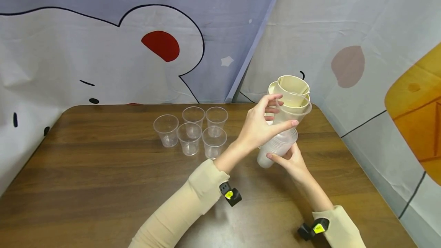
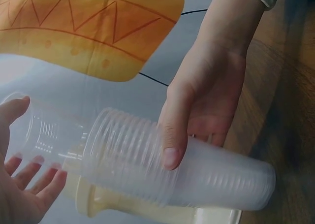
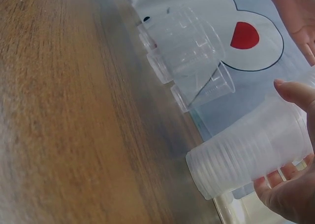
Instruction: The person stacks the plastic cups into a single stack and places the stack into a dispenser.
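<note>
My left hand holds a single clear plastic cup between thumb and spread fingers. In the left wrist view this cup lines up with the mouth of a long stack of nested clear cups. My right hand grips that stack around its side, thumb on the near face. The stack leans, its mouth up toward the left hand and its closed base low over the table. From the right wrist, the ribbed lower end of the stack shows beyond the fingers.
Several clear cups stand upright in a close group on the wooden table, left of both hands. Cream-coloured containers stand behind the hands at the back right. A printed cloth hangs along the table's back and right edges.
</note>
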{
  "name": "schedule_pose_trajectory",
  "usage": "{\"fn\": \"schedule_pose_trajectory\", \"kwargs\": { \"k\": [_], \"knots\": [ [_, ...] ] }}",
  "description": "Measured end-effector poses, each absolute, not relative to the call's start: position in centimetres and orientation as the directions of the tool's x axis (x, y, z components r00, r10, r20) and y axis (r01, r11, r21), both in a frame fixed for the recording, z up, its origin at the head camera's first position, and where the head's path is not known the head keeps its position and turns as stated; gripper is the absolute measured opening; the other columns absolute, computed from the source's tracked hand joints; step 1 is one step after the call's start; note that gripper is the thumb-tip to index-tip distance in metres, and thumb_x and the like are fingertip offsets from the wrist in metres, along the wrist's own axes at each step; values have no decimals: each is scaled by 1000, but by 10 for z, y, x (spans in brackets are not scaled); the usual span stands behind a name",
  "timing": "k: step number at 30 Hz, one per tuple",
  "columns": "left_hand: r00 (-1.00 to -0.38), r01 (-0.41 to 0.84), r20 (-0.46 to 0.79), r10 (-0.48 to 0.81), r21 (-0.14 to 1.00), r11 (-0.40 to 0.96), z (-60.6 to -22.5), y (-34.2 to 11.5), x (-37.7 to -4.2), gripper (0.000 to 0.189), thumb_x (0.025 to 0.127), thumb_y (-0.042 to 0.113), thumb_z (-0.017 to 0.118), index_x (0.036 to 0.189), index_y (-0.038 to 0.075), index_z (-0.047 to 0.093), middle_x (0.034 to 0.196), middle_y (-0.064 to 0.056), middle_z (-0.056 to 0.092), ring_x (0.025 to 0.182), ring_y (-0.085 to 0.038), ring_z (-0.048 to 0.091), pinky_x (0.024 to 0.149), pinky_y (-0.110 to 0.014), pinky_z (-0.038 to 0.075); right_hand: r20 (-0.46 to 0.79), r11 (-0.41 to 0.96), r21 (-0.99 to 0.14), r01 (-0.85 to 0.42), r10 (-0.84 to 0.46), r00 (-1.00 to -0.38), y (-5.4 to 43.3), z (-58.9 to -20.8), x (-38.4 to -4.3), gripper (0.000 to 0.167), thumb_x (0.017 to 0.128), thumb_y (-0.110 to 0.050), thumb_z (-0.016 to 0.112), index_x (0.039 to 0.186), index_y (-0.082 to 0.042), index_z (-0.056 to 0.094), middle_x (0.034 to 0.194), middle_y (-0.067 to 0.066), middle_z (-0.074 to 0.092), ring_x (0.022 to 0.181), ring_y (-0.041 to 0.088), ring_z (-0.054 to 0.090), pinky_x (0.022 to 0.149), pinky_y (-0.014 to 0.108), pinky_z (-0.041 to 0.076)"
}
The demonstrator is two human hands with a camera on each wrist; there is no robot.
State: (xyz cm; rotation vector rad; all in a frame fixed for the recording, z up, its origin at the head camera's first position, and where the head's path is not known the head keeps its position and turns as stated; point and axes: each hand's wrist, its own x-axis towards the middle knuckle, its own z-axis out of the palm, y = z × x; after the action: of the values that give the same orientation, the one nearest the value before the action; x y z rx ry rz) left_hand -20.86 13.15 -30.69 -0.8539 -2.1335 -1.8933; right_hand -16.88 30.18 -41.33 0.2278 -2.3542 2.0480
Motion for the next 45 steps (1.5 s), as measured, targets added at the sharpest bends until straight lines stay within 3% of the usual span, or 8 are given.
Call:
{"fn": "schedule_pose_trajectory", "kwargs": {
  "k": [15,26,31,38,45],
  "knots": [
    [-822,506,455,343,860,73,-316,133,-208,70,76,26,81,135,14,47,121,-5,63,105,-16,64,86,-16,50,126,142,-980,-140,-102,-987,302,-416,-169,65,84,1,66,135,-21,32,126,-7,49,112,3,56,91,18,49],
    [-828,493,442,346,867,74,-322,134,-210,69,76,24,81,135,15,47,122,-6,63,106,-21,65,88,-22,52,130,150,-978,-144,-96,-987,302,-415,-168,68,84,2,66,138,-19,30,126,-7,48,112,3,56,91,18,49],
    [-830,490,430,354,866,98,-324,133,-210,69,77,26,80,136,15,46,123,-6,63,107,-18,64,90,-28,52,132,154,-977,-145,-95,-987,302,-415,-168,67,84,2,66,137,-18,31,125,-7,49,111,3,57,91,18,49],
    [-841,480,403,360,864,153,-326,132,-211,69,77,29,80,136,16,47,123,-2,63,108,-15,62,88,-21,50,112,146,-982,-124,-85,-990,301,-416,-168,69,83,1,67,138,-18,30,126,-6,48,111,3,56,91,18,49],
    [-842,490,397,365,846,209,-329,133,-212,69,77,32,80,136,17,49,121,-1,64,109,-16,62,88,-25,50,104,147,-982,-115,-80,-991,302,-416,-168,69,84,0,67,139,-19,30,127,-6,48,111,3,57,91,18,49]
  ]
}}
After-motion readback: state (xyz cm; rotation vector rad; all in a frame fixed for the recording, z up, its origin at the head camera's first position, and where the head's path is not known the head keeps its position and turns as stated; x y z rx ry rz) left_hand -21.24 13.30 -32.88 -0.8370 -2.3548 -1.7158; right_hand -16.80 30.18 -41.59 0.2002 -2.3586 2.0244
